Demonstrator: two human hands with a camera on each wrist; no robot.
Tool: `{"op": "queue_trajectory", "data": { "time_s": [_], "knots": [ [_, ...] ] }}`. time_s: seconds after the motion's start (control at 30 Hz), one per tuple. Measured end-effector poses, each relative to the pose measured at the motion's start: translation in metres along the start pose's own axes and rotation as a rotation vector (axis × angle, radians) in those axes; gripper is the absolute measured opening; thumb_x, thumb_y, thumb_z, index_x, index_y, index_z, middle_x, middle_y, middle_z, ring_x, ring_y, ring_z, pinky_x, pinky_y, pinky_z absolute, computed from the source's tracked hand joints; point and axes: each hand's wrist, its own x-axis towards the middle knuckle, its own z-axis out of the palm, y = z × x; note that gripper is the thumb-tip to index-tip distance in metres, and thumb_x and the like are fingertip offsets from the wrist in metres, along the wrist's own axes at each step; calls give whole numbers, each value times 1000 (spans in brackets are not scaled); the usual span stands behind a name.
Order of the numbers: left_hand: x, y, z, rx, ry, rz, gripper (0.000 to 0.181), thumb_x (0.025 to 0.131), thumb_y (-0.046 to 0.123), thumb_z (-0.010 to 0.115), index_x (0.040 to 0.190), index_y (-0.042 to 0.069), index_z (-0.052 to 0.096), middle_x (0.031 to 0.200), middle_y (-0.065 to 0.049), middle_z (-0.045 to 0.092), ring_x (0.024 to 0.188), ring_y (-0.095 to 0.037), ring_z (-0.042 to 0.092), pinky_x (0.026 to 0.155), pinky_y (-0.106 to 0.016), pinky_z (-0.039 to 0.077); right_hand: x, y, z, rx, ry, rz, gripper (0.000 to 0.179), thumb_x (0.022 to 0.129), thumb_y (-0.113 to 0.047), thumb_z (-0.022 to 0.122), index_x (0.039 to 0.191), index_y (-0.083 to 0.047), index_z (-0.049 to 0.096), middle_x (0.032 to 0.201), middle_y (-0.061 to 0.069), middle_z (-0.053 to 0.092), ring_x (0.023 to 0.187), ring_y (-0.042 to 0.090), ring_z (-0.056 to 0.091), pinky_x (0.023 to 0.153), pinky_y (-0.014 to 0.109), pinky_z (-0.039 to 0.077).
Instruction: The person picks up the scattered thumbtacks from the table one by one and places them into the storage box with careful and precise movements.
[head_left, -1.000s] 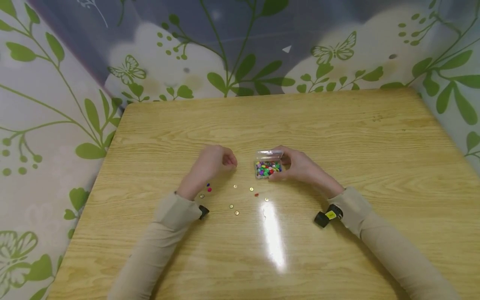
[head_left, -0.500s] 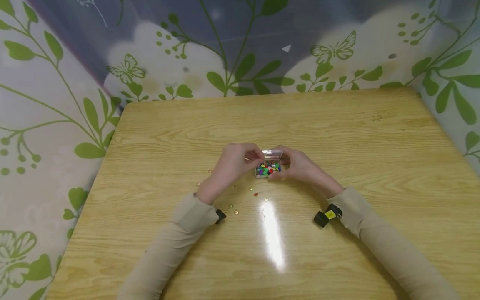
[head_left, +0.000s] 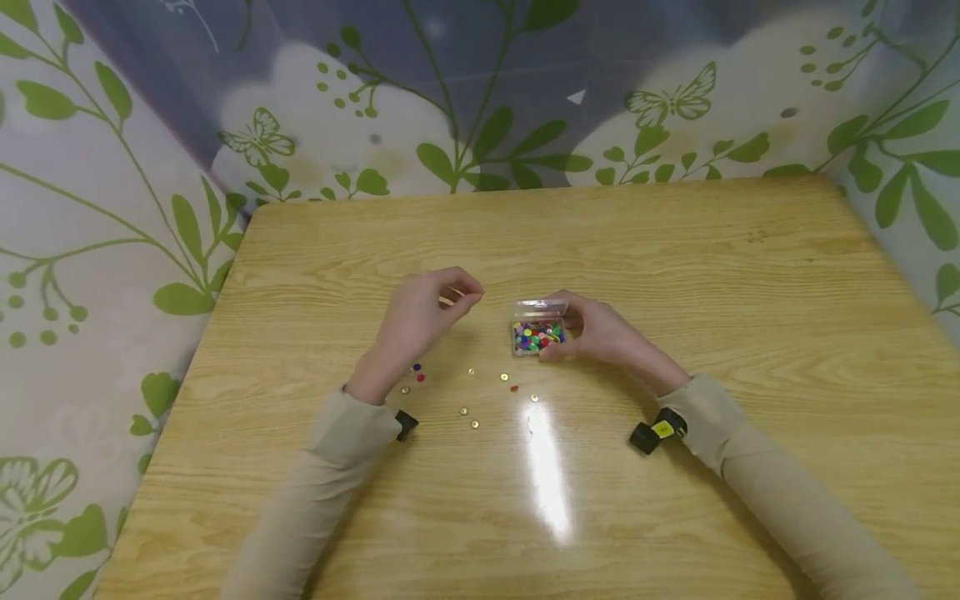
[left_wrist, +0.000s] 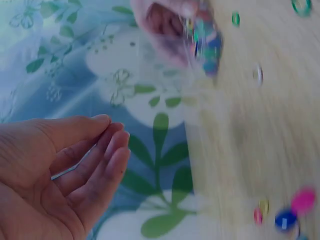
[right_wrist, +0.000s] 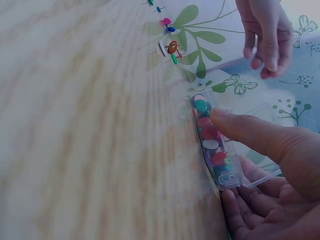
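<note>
A small clear plastic box (head_left: pixel 537 337) with its hinged lid raised stands on the table, filled with thumbtacks of many colours. My right hand (head_left: pixel 600 333) holds it from the right side; in the right wrist view the thumb (right_wrist: pixel 250 132) lies along the front and the fingers curl behind. My left hand (head_left: pixel 427 312) hovers left of the box, thumb and fingertips close together with nothing seen between them. Below that hand lie a blue thumbtack (head_left: pixel 417 367) and a pink thumbtack (head_left: pixel 421 378). Several more, mostly brass side up, are scattered nearer me, with a red thumbtack (head_left: pixel 513 388) among them.
The wood-grain table (head_left: pixel 675 250) meets a leaf-patterned wall covering (head_left: pixel 510 100) at its back edge. A bright light reflection (head_left: pixel 546 475) lies on the tabletop in front of the box. Dark wrist cameras, such as the right wrist camera (head_left: pixel 645 437), stick out below each wrist.
My left hand moved right to the box's left edge, then drew back left, ending a little higher than before. My right hand and the box have stayed in place.
</note>
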Motion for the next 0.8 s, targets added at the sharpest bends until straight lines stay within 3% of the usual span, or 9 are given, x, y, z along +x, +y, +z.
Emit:
{"op": "queue_trajectory", "data": {
  "time_s": [0.17,0.43,0.6,0.8],
  "knots": [
    [-8,-17,-15,104,-15,-45,11,97,19,70,103,10,74,101,-5,76,91,-23,72,80,-39,57,0,1,0,6,0,-1,73,78,-25,89,139,-11,53,131,15,65,124,34,59,110,55,40],
    [-21,-40,-20,277,-160,-107,2,91,10,75,91,8,76,88,-6,76,78,-21,69,69,-36,54,-1,-1,0,4,2,4,74,78,-23,89,141,-10,52,132,16,63,125,35,59,110,55,40],
    [-22,-49,-17,287,-206,-158,4,90,9,76,86,9,74,86,-5,74,78,-20,67,72,-37,54,-2,-1,0,10,-5,2,73,79,-25,89,140,-10,52,133,16,63,125,35,58,111,56,39],
    [-22,-59,-12,306,-200,-173,8,90,12,77,83,11,73,83,-4,73,75,-18,65,71,-37,53,-2,-1,0,9,-3,1,73,78,-26,89,140,-11,53,132,15,64,125,35,58,111,57,39]
  ]
}}
